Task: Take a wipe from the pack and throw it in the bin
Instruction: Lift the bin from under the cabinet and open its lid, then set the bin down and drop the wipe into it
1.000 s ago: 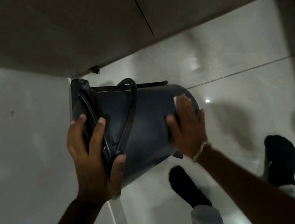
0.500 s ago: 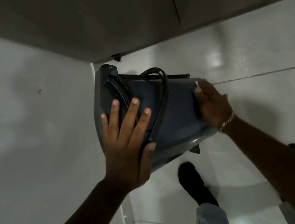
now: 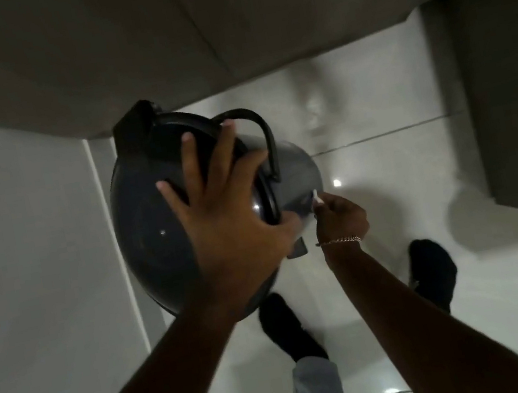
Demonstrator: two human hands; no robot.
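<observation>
The right hand (image 3: 340,217) pinches a small white scrap, most likely the wipe (image 3: 315,197), between fingertips, right against the lower side wall of the bin (image 3: 294,169). The wipe shows only as a sliver, so its fold and dampness cannot be told. I judge it limp and nearly weightless, apt to cling to skin, so a fingertip pinch suits it and a plain release may need a shake.

The left hand (image 3: 226,212) lies spread over the bin's domed lid (image 3: 146,229), fingers reaching its rim and thumb near the seam. The bin looks like smooth, glossy dark plastic, light and slippery. Its carry handle (image 3: 266,136) or its rim would give the surer hold. It sits tilted above the pale tiled floor (image 3: 398,155).

No brand, label or writing can be read anywhere.
</observation>
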